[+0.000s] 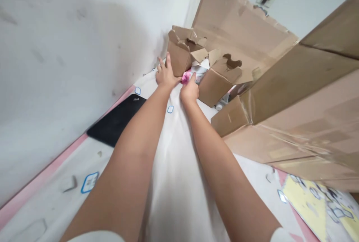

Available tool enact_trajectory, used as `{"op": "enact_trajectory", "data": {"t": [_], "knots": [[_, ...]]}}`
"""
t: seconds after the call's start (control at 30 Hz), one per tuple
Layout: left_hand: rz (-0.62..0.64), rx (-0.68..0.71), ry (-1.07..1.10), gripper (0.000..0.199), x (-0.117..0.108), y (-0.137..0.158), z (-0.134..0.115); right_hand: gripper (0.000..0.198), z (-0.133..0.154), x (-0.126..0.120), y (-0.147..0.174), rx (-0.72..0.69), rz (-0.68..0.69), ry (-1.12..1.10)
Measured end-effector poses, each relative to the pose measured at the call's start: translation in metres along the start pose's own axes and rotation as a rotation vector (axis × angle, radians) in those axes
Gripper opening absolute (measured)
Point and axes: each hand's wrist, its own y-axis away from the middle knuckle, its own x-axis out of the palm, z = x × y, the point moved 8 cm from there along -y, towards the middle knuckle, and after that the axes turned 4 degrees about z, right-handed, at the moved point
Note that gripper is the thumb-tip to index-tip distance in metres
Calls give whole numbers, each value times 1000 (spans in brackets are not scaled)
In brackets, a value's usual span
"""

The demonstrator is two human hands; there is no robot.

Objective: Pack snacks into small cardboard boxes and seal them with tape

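Note:
My left hand (166, 74) has its fingers spread against the side of a small open cardboard box (179, 58) beside the wall. Close by, my right hand (190, 90) is closed at a pink and white floral packet (200, 71), index finger laid along it and the other fingers curled. The packet sits in the gap between that box and a second small open cardboard box (215, 85). My right thumb and the packet's lower part are hidden. Both boxes have torn, cut-out flaps standing up.
A black flat tablet-like object (117, 118) lies on the white patterned sheet (174, 182) by the white wall (70, 47). Tall cardboard panels (303, 100) rise at the right and back. Beside the second box is a small white object (221, 104). A yellow printed sheet (305, 204) lies lower right.

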Motion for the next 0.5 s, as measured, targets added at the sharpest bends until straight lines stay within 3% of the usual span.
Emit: {"op": "enact_trajectory", "data": {"t": [0.1,0.3,0.5], "knots": [[34,-20,34,126,5,-6,7,42,3,-6,7,5,-122,157],[0,15,97,112,6,-9,9,9,14,-8,10,-54,-112,247],[-72,-70,66,101,-5,-6,5,6,17,-14,9,-99,-165,230]]}}
